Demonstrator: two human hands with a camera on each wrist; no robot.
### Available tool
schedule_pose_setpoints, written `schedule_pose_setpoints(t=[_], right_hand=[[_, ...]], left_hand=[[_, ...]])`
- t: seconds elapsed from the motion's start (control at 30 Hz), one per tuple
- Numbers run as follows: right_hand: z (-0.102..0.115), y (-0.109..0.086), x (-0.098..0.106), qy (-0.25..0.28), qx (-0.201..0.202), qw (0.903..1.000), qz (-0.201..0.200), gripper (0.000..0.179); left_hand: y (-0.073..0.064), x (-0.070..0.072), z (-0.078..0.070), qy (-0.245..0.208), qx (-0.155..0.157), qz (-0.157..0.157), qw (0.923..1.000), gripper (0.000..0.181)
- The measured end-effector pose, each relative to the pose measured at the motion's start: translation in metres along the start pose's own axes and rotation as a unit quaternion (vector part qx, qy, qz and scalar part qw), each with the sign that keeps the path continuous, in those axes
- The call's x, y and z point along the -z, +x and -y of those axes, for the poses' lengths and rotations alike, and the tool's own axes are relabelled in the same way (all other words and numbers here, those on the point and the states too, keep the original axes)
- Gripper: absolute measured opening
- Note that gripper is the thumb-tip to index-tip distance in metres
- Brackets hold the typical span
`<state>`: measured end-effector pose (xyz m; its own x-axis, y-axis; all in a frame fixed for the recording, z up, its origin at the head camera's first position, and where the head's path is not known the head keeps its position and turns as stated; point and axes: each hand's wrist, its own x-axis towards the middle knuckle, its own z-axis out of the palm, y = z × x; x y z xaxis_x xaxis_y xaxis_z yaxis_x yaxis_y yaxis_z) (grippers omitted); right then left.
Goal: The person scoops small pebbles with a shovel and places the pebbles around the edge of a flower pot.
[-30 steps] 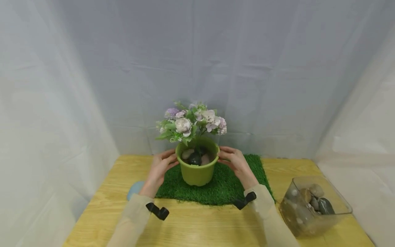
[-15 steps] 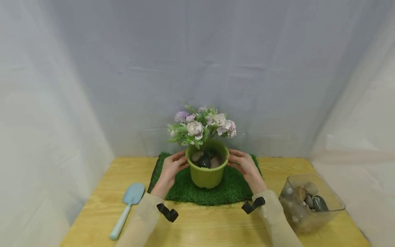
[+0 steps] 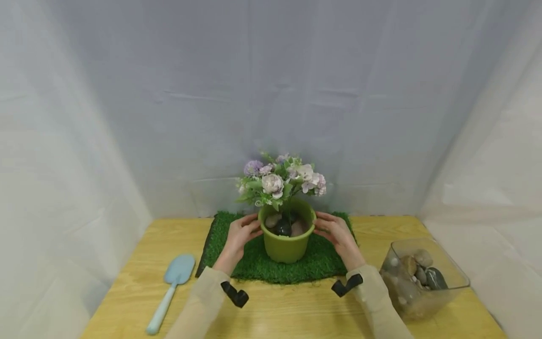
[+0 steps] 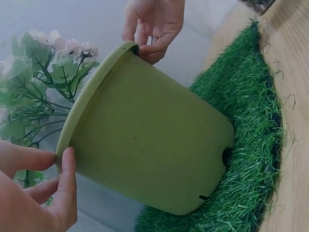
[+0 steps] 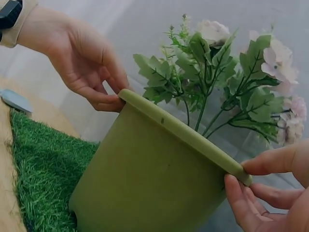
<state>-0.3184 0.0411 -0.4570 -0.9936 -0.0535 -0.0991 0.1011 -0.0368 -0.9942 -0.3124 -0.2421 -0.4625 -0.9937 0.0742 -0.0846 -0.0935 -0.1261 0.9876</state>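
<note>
In the head view a green flowerpot [image 3: 287, 249] stands upright on a mat of artificial grass [image 3: 241, 270]. Artificial flowers [image 3: 272, 184] in white, pink and lilac rise from it, and stones, one glossy black stone [image 3: 283, 228] among them, lie inside. My left hand [image 3: 238, 238] pinches the left side of the rim, its thumb [image 4: 68, 162] outside in the left wrist view. On the opposite side my right hand [image 3: 338, 234] pinches the rim between thumb and fingers, as the right wrist view shows.
A light blue trowel [image 3: 179, 270] lies on the wooden table [image 3: 271, 306] left of the mat. At the right stands a clear plastic box [image 3: 459, 286] with stones [image 3: 422, 258]. White curtains [image 3: 271, 94] hang behind and at both sides.
Both hands have moved the flowerpot to the right, nearer the middle of the grass mat. The trowel has come out from behind the left arm. The head view has shifted a little.
</note>
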Motion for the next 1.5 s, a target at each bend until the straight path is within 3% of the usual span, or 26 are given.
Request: schedule_pose_setpoints(t=[0.33, 0.73, 0.97, 1.23, 1.5], right_hand=[[-0.007, -0.004, 0.006, 0.007, 0.018, 0.9992, 0.034, 0.054], [-0.003, -0.011, 0.004, -0.006, 0.015, 0.9998, 0.013, 0.054], [-0.009, -0.031, 0.013, -0.055, 0.046, 0.9971, -0.024, 0.049], [-0.026, -0.061, 0.026, -0.111, 0.075, 0.9910, 0.003, 0.044], [-0.001, -0.099, 0.038, -0.180, 0.118, 0.9751, 0.055, 0.044]], left_hand=[[-0.005, 0.001, -0.001, 0.015, 0.006, 0.012, 0.9998, 0.046], [-0.011, -0.005, -0.001, 0.037, -0.008, -0.013, 0.9992, 0.046], [-0.031, -0.001, 0.006, 0.042, -0.046, -0.031, 0.9975, 0.042], [-0.061, -0.001, 0.019, 0.058, -0.084, -0.024, 0.9944, 0.036], [-0.080, -0.020, 0.020, 0.084, -0.122, 0.005, 0.9890, 0.032]])
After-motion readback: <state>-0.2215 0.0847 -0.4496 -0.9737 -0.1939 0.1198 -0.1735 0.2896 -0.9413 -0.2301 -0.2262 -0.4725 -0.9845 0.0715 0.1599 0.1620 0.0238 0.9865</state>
